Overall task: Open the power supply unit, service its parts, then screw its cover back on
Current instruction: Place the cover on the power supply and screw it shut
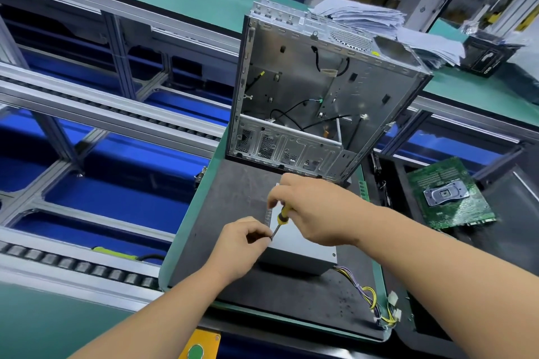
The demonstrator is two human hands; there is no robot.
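A grey metal power supply unit lies on a dark mat in front of me, its cover on top. A bundle of yellow, purple and black wires trails from its near right corner. My right hand grips the yellow and black handle of a screwdriver, whose shaft slants down to the unit's left edge. My left hand pinches at the screwdriver's tip; whatever small part it holds there is hidden by the fingers.
An open, empty computer case stands upright just behind the mat. A green motherboard lies to the right. Stacked papers and a black box sit at the back. A roller conveyor runs along the left.
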